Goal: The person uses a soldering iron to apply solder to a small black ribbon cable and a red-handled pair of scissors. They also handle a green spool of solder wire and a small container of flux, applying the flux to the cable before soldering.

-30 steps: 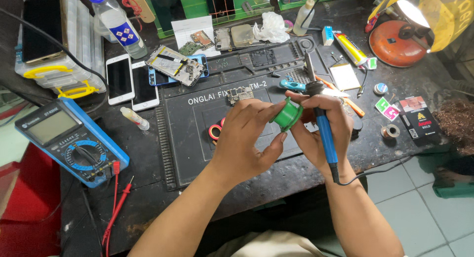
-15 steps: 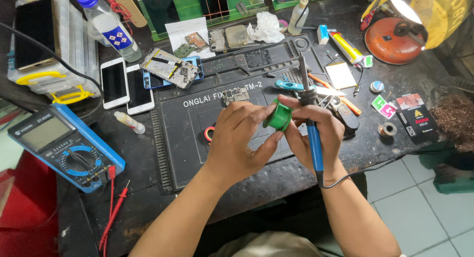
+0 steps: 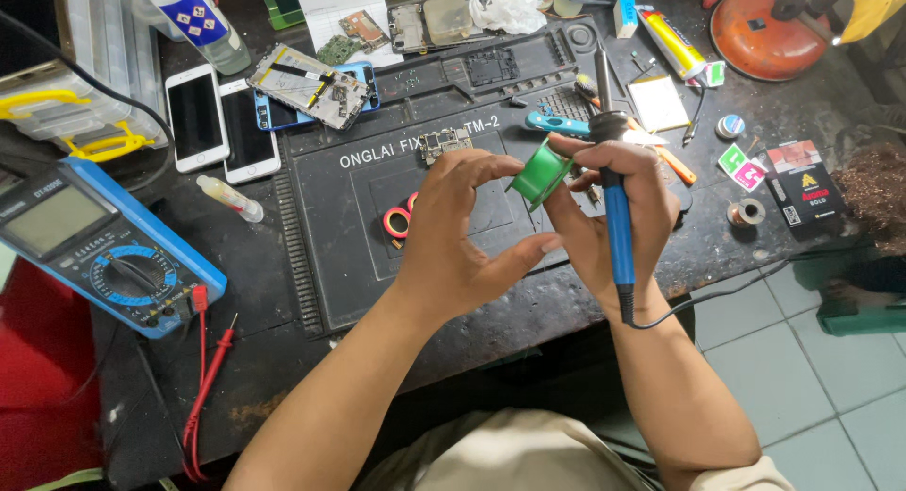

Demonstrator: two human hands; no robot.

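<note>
- Fingertips of both hands meet on a small green spool (image 3: 541, 173): the left hand (image 3: 462, 232) pinches its near rim between thumb and forefinger, and the right hand (image 3: 613, 222) steadies its far side with thumb and forefinger.
- Held in the air above the dark work mat (image 3: 321, 255), the spool is tilted, one flat face turned up and toward the left; its short round axis runs slantwise, upper left to lower right.
- Its plastic looks smooth and bright green, a squat cylinder with a flange at the edge.
- Remaining right fingers are closed around a soldering iron (image 3: 616, 217); its long axis is nearly upright in the view, the dark metal tip pointing away from the person, the blue handle running down the palm, a black cord leaving at the wrist.
- On the mat just left of the hands lies a small red ring of tape (image 3: 397, 223), and farther up a bare circuit board (image 3: 444, 143).
- A blue multimeter (image 3: 90, 241) with red leads sits at the table's left edge, well apart.
- Two white phones (image 3: 222, 123) lie side by side beyond the mat's upper left corner.
</note>
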